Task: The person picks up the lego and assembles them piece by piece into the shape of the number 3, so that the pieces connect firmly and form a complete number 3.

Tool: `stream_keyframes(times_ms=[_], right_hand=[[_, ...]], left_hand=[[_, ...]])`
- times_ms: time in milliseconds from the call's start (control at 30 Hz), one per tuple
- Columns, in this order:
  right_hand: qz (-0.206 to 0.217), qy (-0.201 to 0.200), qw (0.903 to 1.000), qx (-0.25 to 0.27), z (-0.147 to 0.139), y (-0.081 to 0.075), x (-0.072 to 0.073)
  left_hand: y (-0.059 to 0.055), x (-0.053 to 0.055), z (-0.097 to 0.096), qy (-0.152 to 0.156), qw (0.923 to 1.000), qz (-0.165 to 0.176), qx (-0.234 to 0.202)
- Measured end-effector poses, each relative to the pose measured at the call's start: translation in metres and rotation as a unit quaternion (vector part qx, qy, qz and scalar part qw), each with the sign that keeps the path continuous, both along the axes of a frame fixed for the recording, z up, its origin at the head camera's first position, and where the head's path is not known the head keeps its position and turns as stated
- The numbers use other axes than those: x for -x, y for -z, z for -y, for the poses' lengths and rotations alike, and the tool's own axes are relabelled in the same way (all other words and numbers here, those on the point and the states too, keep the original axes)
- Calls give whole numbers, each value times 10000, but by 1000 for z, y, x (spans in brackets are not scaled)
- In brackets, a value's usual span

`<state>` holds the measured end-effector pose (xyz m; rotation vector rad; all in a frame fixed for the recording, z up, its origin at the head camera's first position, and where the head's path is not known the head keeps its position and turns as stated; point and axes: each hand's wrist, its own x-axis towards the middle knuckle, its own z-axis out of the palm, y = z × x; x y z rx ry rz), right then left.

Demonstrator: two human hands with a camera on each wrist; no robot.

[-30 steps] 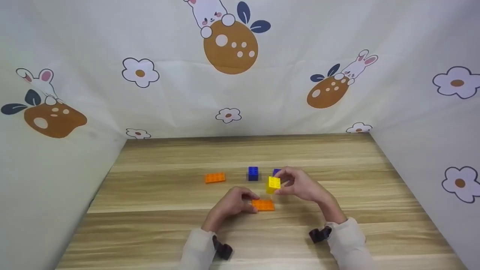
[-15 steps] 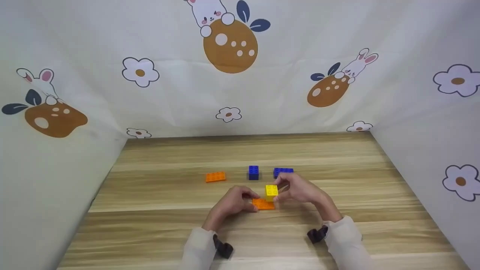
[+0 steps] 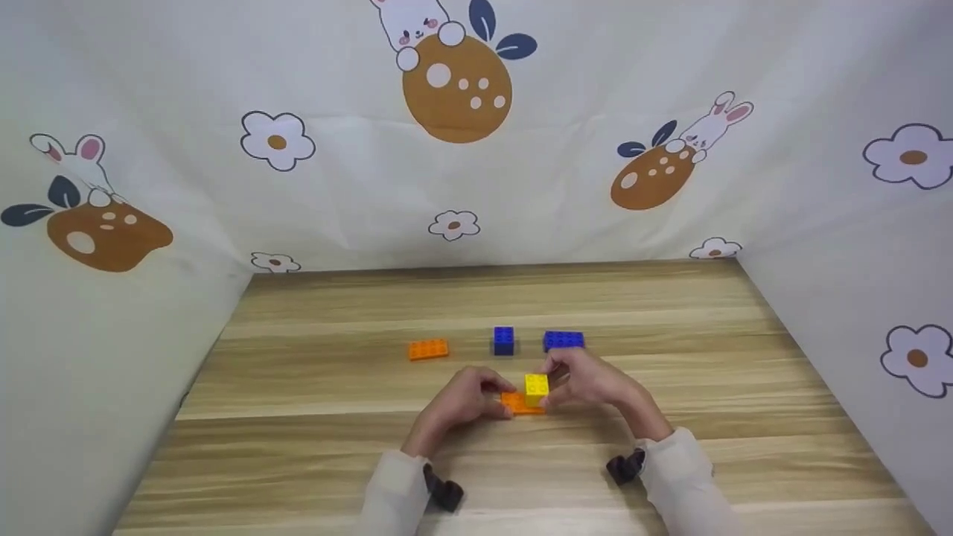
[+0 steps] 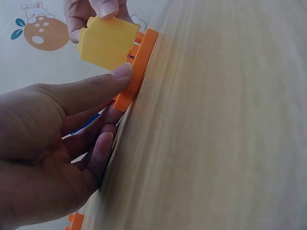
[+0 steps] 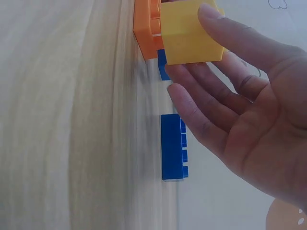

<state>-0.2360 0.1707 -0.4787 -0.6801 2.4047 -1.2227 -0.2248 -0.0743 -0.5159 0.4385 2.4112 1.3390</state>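
My left hand (image 3: 467, 396) pinches the left end of a flat orange building brick (image 3: 514, 403) lying on the wooden table. In the left wrist view, the thumb presses the studded side of this orange brick (image 4: 139, 67). My right hand (image 3: 592, 376) holds a square yellow brick (image 3: 536, 389) between thumb and fingers. That yellow brick (image 4: 108, 42) sits right at the orange brick's studs, slightly tilted in the left wrist view. In the right wrist view, the thumb lies on one face of the yellow brick (image 5: 189, 33), over the orange brick's end (image 5: 146, 31).
Behind the hands lie another flat orange brick (image 3: 428, 350), a small blue brick (image 3: 504, 341) and a longer blue brick (image 3: 563, 340). The wooden table (image 3: 335, 313) is bounded by a printed cloth (image 3: 357, 201) at the back and sides.
My right hand has brought the yellow brick down and slightly left onto the orange brick's right part, uncovering the longer blue brick. My left hand has stayed on the orange brick.
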Motion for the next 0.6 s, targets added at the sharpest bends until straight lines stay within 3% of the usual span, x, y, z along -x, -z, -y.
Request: stream_keyframes(times_ms=[300, 600], right_hand=[[-39, -47, 10000, 38, 1, 1, -1], [-25, -104, 9995, 283, 2, 1, -1]], left_hand=[[0, 0, -1, -44, 10000, 21, -19], [0, 0, -1, 8, 9998, -182, -26]])
